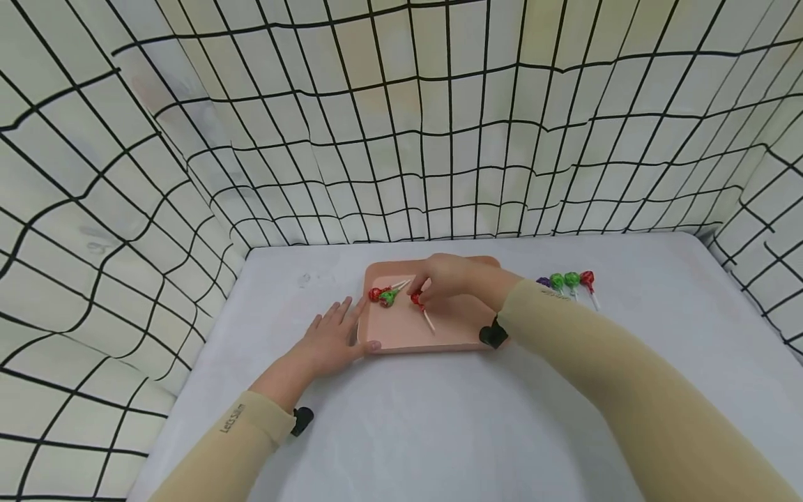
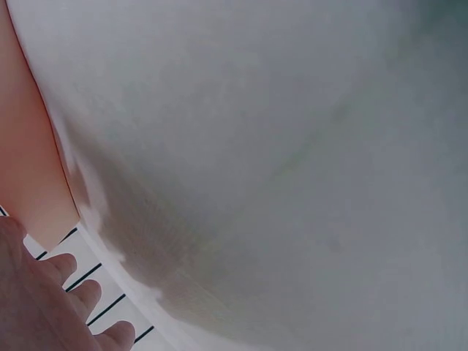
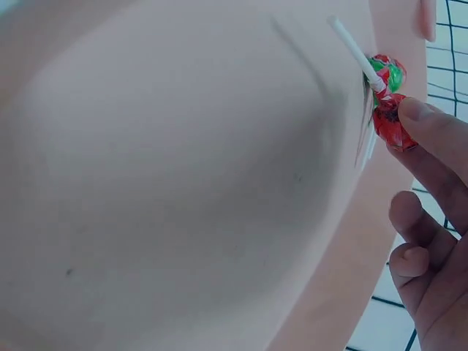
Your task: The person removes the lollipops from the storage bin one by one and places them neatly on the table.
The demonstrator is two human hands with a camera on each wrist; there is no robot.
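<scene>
Between thumb and forefinger, my right hand point(image 1: 444, 276) pinches a red-wrapped lollipop point(image 3: 392, 123) by its candy head, its white stick pointing away from the fingers. It is held over the pink tray point(image 1: 395, 333). Toward the tray's left side lie a green-wrapped lollipop point(image 1: 387, 298) and a red-wrapped one point(image 1: 374, 294), close together, sticks toward the right. My left hand point(image 1: 334, 343) rests at the tray's left edge with fingers spread and thumb at the front left corner. In the left wrist view, part of the tray's side point(image 2: 33, 146) shows beside the fingers.
Right of the tray, several lollipops lie in a row on the white table: a purple one point(image 1: 544, 282), green ones point(image 1: 571, 279) and a red one point(image 1: 587, 278). The right sleeve partly covers them. A white wall with a black grid point(image 1: 401, 160) stands behind the table.
</scene>
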